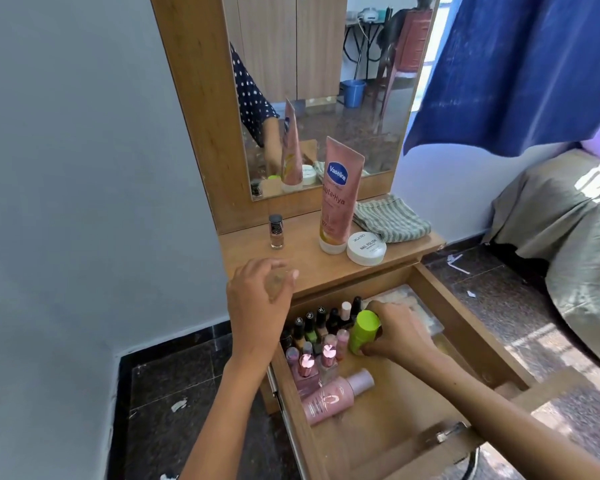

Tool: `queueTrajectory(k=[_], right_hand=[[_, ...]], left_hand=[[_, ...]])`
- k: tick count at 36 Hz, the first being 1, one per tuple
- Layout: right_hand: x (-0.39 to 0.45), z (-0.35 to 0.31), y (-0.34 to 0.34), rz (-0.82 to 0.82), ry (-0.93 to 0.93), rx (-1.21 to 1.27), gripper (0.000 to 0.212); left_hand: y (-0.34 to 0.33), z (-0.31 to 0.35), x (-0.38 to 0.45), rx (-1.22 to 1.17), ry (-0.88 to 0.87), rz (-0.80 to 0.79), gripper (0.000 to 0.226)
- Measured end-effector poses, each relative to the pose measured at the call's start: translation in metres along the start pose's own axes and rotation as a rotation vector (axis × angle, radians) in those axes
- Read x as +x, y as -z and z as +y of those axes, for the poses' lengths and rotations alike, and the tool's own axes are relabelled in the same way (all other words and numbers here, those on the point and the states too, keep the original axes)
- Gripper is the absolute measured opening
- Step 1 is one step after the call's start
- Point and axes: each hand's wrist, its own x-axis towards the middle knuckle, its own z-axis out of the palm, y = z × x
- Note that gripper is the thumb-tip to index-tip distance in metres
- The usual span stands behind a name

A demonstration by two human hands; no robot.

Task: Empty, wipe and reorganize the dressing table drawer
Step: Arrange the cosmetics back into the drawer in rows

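Note:
The dressing table drawer (465, 327) is pulled open. Inside it at the left stand several nail polish bottles (312, 336), and a pink spray bottle (333, 396) lies on its side in front of them. My right hand (395, 336) reaches into the drawer and grips a lime green cylindrical container (362, 330). My left hand (257, 303) hovers over the tabletop's front left edge. Its fingers are curled and motion-blurred, with what may be a small pale object in them. A striped cloth (392, 220) lies folded on the tabletop at the right.
On the tabletop (312, 265) stand a nail polish bottle (276, 232), a pink Vaseline tube (338, 195) and a white round jar (366, 248). The mirror (326, 81) rises behind them. A clear plastic box (420, 311) sits at the drawer's back. A covered bed (575, 230) is at the right.

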Motion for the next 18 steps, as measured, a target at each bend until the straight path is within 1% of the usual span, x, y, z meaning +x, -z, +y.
queueTrajectory(k=[3, 9, 12, 15, 18], right_hand=[[-0.002, 0.000, 0.001, 0.041, -0.004, 0.007, 0.042], [-0.012, 0.001, 0.015, 0.079, -0.035, -0.074, 0.050], [-0.026, -0.001, 0.027, 0.144, -0.048, -0.103, 0.050], [-0.042, -0.011, 0.035, 0.263, 0.035, -0.018, 0.041], [-0.046, -0.022, 0.035, 0.305, 0.161, 0.170, 0.036]], left_hand=[[-0.002, 0.000, 0.003, 0.020, -0.011, 0.015, 0.019], [-0.005, -0.002, 0.010, 0.075, -0.024, 0.027, 0.026], [-0.006, -0.005, 0.013, 0.113, -0.063, 0.032, 0.033], [-0.008, -0.008, 0.019, 0.129, -0.060, 0.024, 0.044], [-0.011, -0.009, 0.029, 0.178, -0.058, 0.012, 0.052]])
